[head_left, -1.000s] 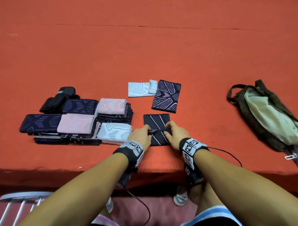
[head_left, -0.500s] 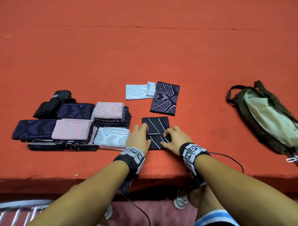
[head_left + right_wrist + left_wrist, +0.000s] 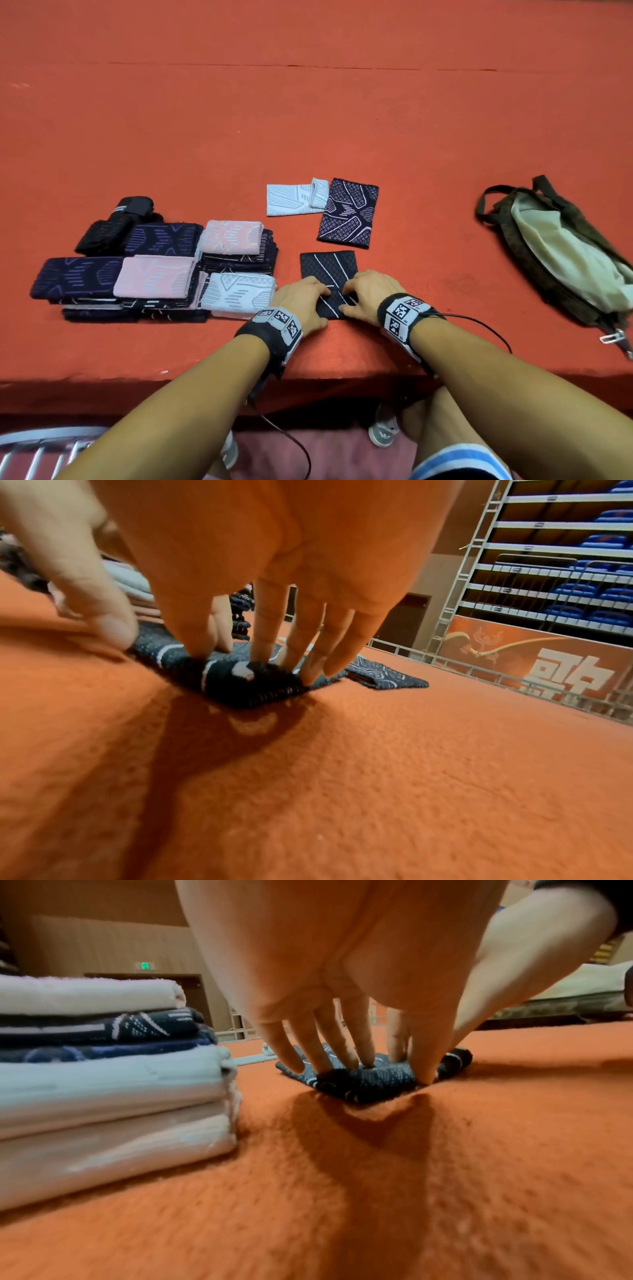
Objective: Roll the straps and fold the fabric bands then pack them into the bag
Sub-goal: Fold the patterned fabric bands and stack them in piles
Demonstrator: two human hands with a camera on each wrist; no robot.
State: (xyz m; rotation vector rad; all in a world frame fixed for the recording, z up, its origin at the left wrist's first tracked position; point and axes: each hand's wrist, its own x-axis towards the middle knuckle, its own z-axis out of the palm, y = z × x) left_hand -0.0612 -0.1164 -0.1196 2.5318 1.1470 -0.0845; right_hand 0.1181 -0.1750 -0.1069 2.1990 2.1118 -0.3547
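Observation:
A dark band with white diagonal lines (image 3: 329,270) lies flat on the red carpet near the front edge. My left hand (image 3: 301,301) and right hand (image 3: 366,294) both press its near end with straight fingers, thumbs at the near edge. Close up, the left fingers (image 3: 342,1053) rest on the band (image 3: 377,1080), and the right fingers (image 3: 270,642) push down on its thick near edge (image 3: 236,685). Behind it lie a white band (image 3: 291,200) and a dark purple-patterned band (image 3: 349,212). The olive bag (image 3: 561,253) lies open at the right.
Stacks of folded bands (image 3: 154,274) in pink, white and navy sit just left of my left hand, with rolled black straps (image 3: 116,219) behind them. The carpeted platform's front edge (image 3: 342,373) runs just under my wrists. Bare carpet separates the bands from the bag.
A second ago both hands held a fold across the band's middle. They then flattened it and have slid back to its near end.

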